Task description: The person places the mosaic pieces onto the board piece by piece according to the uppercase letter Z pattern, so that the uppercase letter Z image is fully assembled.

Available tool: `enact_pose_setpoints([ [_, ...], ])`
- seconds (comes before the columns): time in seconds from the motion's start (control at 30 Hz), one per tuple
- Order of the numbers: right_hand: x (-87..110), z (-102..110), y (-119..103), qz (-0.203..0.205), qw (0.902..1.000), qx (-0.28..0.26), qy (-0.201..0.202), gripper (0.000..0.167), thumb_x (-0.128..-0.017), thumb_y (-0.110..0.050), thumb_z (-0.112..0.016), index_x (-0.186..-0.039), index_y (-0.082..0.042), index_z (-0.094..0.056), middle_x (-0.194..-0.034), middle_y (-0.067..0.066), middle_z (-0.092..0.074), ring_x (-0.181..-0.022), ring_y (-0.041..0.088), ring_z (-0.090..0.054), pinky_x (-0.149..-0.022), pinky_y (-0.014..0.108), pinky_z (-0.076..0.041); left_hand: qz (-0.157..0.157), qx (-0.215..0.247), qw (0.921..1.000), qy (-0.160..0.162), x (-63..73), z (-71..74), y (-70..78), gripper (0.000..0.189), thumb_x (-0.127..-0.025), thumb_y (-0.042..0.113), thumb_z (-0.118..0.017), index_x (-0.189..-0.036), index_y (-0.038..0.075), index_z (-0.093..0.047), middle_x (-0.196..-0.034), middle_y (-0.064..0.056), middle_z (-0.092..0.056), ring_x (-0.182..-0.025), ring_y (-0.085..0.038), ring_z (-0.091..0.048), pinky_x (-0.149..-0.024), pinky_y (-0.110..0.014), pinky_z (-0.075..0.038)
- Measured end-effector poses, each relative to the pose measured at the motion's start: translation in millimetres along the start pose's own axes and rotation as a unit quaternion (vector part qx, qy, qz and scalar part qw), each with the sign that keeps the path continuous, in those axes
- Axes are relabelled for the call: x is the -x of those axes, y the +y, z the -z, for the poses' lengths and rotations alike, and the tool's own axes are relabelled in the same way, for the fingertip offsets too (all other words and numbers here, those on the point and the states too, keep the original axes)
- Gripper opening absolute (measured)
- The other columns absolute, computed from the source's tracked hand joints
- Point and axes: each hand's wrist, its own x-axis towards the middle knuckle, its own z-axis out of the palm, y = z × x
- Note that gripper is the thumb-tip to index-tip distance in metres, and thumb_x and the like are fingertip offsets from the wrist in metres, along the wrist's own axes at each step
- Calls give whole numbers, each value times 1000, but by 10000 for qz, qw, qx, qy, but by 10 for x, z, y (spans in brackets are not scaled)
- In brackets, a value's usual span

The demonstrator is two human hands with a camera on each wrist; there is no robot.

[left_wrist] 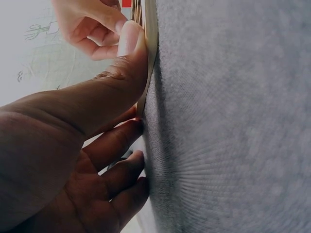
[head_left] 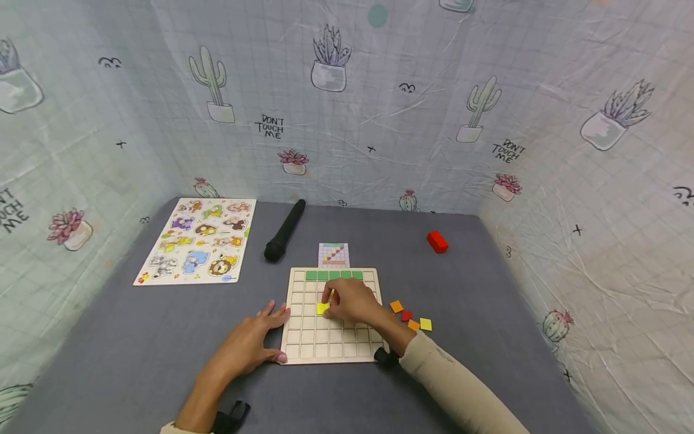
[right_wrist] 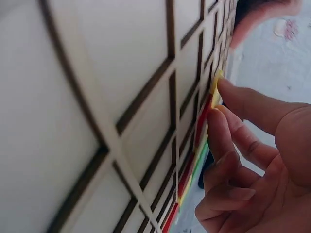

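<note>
A pale wooden grid board (head_left: pixel 309 351) lies on the grey table, with a row of green tiles (head_left: pixel 334 275) along its far side. My right hand (head_left: pixel 351 301) is over the middle of the board and pinches a yellow square tile (right_wrist: pixel 216 83) between thumb and index finger. In the right wrist view, red tiles (right_wrist: pixel 203 125) show in the grid past the fingertips. At the board's left edge, my left hand (head_left: pixel 246 343) rests with fingers spread. Its thumb (left_wrist: pixel 130 41) touches the near left corner.
Loose orange, red and yellow tiles (head_left: pixel 425 324) lie right of the board. Behind it sits a small pattern card (head_left: pixel 334 255). A black microphone (head_left: pixel 285 230) and an animal picture board (head_left: pixel 197 241) are at the left back; a red block (head_left: pixel 437 242) is at the right back.
</note>
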Motion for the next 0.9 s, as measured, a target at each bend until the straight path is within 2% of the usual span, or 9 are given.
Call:
enact_pose_setpoints([
  [0.13,77,82,84,-5,9994,-336,-18,22,-87,-25,-90,-103,-22,-76,-75,-8,-66,-68,11,-59,-63,28,-47,-4,-30,10000,35,-1,-18,-3,98,-69,36,-96,-155,11,-56,-162,-10,-52,-153,-43,-44,-110,-64,-48],
  [0.33,250,292,257,-82,9957,-888,242,22,-90,-20,-87,-107,-14,-76,-83,-1,-67,-78,16,-59,-64,30,-47,-69,-1,9999,104,-2,-19,-2,98,-69,33,-97,-155,10,-56,-162,-11,-52,-153,-44,-44,-111,-65,-47],
  [0.5,412,466,472,-317,9902,-1267,490,21,-91,-14,-85,-110,-10,-76,-84,3,-68,-71,20,-57,-57,30,-47,-95,23,9999,71,10,-7,13,97,-69,35,-96,-154,10,-57,-161,-11,-53,-153,-45,-44,-111,-65,-47],
  [0.7,588,609,790,-615,9857,-1383,735,24,-92,-14,-84,-113,-8,-75,-86,3,-68,-67,20,-58,-56,33,-52,-60,9,10000,52,14,9,33,98,-68,36,-96,-154,11,-58,-161,-10,-53,-153,-45,-44,-110,-66,-47],
  [0.9,785,700,1075,-745,9850,-1291,868,24,-93,-13,-83,-114,-7,-75,-84,4,-71,-68,21,-60,-57,34,-51,-51,-25,10000,35,15,6,37,98,-68,37,-96,-155,12,-57,-162,-10,-53,-152,-45,-45,-110,-67,-47],
])
